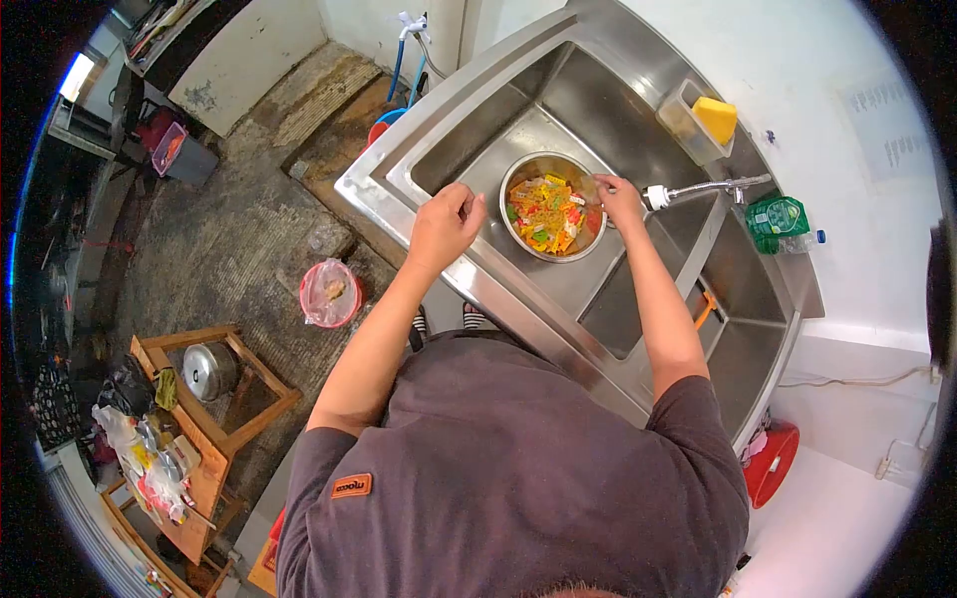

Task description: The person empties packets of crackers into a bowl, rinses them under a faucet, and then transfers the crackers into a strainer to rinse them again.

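Observation:
A round metal bowl (554,257) sits in the large basin of the steel sink (478,164). Inside it lie many small pieces (548,214) in yellow, orange, red, green and white; their kind is too small to make out. My right hand (622,202) is at the bowl's right rim, fingers closed on the edge. My left hand (447,227) hovers over the sink's front edge, left of the bowl and apart from it. Its fingers are curled together, and whatever they may hold is hidden.
A faucet (688,191) reaches over the sink from the right. A clear container (688,125) with a yellow sponge (715,119) and a green-labelled bottle (781,224) stand along the back ledge. On the floor are a pink bin (331,293) and a wooden frame (264,364) beside a metal pot (209,372).

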`<action>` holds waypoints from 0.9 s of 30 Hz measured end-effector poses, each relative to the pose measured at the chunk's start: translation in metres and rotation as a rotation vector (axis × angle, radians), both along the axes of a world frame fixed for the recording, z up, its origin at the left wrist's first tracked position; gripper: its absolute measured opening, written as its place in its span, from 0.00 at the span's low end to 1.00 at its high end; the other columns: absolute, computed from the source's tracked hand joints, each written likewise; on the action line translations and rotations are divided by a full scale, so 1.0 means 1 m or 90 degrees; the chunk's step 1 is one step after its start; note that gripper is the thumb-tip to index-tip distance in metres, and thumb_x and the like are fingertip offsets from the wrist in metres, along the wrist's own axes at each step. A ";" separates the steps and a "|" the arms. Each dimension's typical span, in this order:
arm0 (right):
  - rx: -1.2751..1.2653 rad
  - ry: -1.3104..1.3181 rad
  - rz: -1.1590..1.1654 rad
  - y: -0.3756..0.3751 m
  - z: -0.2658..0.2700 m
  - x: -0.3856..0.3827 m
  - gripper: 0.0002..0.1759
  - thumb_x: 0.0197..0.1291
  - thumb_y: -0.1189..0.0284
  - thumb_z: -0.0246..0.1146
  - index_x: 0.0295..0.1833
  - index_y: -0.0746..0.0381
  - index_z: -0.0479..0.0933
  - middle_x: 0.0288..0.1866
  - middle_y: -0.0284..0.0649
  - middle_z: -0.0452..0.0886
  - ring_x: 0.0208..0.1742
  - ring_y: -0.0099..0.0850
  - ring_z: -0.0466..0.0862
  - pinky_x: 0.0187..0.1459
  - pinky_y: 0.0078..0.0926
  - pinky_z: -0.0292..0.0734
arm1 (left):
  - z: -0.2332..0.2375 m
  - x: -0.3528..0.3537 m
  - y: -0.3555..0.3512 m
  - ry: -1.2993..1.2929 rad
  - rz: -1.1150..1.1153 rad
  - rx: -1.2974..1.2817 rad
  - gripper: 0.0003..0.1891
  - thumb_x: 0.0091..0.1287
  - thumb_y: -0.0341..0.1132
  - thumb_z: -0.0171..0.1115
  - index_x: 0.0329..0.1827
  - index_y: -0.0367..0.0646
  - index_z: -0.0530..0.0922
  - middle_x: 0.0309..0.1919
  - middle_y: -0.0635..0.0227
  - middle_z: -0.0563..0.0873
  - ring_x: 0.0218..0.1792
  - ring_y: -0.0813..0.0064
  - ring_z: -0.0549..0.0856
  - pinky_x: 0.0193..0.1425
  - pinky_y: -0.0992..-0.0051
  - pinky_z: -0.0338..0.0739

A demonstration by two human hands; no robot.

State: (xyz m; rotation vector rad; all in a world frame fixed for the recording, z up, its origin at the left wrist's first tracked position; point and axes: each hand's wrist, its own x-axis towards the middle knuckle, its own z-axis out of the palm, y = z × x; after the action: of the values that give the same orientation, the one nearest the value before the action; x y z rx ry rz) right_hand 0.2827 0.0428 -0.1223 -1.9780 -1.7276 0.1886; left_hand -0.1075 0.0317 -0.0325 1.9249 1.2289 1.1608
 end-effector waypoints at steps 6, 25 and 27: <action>-0.103 0.154 -0.093 0.000 0.016 -0.009 0.15 0.65 0.64 0.64 0.53 0.57 0.86 0.46 0.48 0.88 0.48 0.44 0.88 0.51 0.37 0.81 | -0.002 0.000 0.001 0.009 -0.005 0.002 0.16 0.67 0.37 0.65 0.26 0.38 0.72 0.23 0.57 0.76 0.23 0.54 0.78 0.30 0.62 0.73; -0.131 0.335 -0.088 -0.005 0.023 -0.008 0.12 0.69 0.71 0.63 0.51 0.68 0.77 0.40 0.42 0.87 0.35 0.31 0.91 0.34 0.24 0.84 | 0.001 0.002 -0.001 0.017 -0.013 -0.013 0.15 0.67 0.36 0.65 0.26 0.37 0.73 0.23 0.56 0.77 0.24 0.54 0.79 0.31 0.62 0.74; -0.111 0.325 -0.100 -0.004 0.025 -0.009 0.12 0.69 0.70 0.63 0.50 0.68 0.76 0.41 0.42 0.86 0.36 0.30 0.91 0.34 0.24 0.84 | 0.001 0.001 -0.002 0.024 -0.013 -0.016 0.15 0.67 0.36 0.65 0.26 0.37 0.73 0.23 0.56 0.77 0.24 0.55 0.79 0.30 0.62 0.74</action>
State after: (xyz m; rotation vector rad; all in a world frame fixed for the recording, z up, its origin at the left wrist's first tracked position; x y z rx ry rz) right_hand 0.2735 0.0392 -0.0978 -1.9525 -1.2582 0.7410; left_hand -0.1061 0.0298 -0.0317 1.9445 1.2342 1.0992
